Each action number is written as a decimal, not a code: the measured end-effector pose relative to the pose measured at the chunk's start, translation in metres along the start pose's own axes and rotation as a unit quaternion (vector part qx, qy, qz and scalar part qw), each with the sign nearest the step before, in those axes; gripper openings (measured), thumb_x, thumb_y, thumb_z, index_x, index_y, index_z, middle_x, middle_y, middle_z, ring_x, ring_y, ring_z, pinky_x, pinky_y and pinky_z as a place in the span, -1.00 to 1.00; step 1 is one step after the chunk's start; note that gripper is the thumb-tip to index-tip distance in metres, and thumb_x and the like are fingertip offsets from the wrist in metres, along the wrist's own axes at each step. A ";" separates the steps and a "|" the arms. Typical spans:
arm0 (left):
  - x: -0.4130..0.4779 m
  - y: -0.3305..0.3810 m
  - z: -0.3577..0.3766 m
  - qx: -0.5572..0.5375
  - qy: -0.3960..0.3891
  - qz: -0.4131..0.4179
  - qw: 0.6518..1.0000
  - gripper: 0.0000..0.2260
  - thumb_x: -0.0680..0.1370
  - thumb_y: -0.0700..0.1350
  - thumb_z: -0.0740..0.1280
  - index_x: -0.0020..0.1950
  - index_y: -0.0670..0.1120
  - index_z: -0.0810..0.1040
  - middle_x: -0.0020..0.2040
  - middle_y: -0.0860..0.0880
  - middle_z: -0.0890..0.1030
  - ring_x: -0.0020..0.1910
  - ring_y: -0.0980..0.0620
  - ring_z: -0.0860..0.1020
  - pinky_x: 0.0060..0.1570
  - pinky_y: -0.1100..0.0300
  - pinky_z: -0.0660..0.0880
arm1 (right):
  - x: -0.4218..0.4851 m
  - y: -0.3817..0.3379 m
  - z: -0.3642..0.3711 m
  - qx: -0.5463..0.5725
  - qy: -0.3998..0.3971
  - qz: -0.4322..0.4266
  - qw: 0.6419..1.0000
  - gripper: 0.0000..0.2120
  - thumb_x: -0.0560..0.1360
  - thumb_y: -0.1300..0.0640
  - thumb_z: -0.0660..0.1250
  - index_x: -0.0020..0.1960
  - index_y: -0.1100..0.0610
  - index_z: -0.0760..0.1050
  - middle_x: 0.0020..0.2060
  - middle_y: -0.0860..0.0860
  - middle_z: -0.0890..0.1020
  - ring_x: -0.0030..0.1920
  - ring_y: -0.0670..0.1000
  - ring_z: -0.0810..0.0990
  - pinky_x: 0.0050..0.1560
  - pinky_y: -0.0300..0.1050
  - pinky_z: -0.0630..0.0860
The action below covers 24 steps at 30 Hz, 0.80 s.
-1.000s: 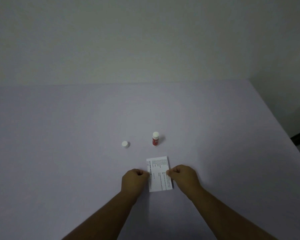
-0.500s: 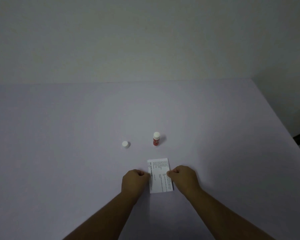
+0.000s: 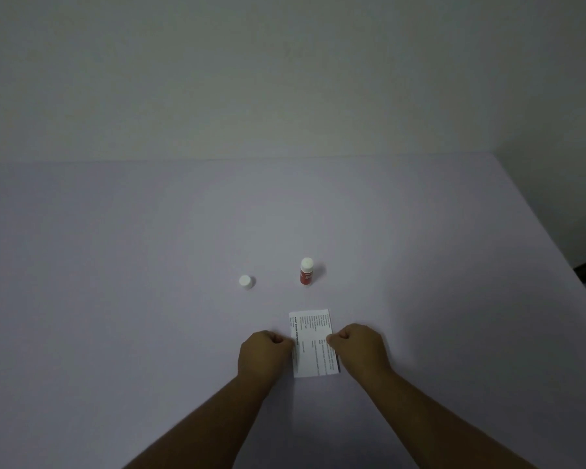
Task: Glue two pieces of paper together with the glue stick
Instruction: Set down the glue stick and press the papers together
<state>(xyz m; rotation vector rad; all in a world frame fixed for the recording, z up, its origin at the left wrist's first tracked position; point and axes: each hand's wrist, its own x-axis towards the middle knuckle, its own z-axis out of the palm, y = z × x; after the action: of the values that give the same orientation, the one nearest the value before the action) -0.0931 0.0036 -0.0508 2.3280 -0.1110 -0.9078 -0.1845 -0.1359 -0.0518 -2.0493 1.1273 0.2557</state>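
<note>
While you leaned over the table [image 3: 115, 299], the paper [image 3: 313, 346] lay flat on it near its front edge, a small white printed sheet with its long side running away from you. A thin dark edge showed along its lower right side; whether that was a second sheet underneath or a shadow could not be told. Your left hand [image 3: 263, 355] was curled into a loose fist at the paper's left edge, fingers folded together, the tips touching or pressing that edge. Your right hand [image 3: 359, 346] was curled the same way at the right edge, knuckles over the margin, fingers tucked in; whether they pinched the sheet or only pressed it could not be told. Beyond the paper, well apart from your hands, the glue stick [image 3: 306, 271] stood upright, red with a white top. Its cap [image 3: 246, 281], small and white, sat on the table to the left of the stick, clearly apart from it. Both forearms were bare. A plain wall [image 3: 285, 79] rose behind the table.
</note>
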 end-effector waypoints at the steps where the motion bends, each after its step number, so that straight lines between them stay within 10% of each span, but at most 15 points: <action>1: 0.000 0.000 0.000 0.001 0.000 0.000 1.000 -0.80 0.49 -0.07 0.32 -0.31 -0.07 0.61 -0.37 0.05 0.61 -0.40 0.13 0.55 -0.47 0.34 0.38 | 0.000 0.000 0.000 0.001 0.000 0.001 1.000 -0.63 0.45 0.08 0.30 -0.51 0.10 0.38 -0.35 0.11 0.68 -0.38 0.00 0.63 -0.42 -0.19 0.50; 24: 0.005 0.002 0.005 0.070 0.021 0.003 0.997 -0.84 0.47 -0.01 0.33 -0.24 -0.05 0.62 -0.39 0.07 0.54 -0.40 0.15 0.49 -0.48 0.34 0.30 | -0.001 -0.007 0.001 0.011 0.001 0.027 1.000 -0.78 0.43 0.12 0.27 -0.32 0.19 0.57 -0.29 0.11 0.70 -0.33 0.04 0.66 -0.29 -0.06 0.63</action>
<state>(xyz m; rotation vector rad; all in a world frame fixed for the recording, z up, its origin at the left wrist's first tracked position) -0.0918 -0.0017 -0.0558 2.4726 -0.1691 -0.8735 -0.1796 -0.1329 -0.0485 -2.0017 1.1834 0.2674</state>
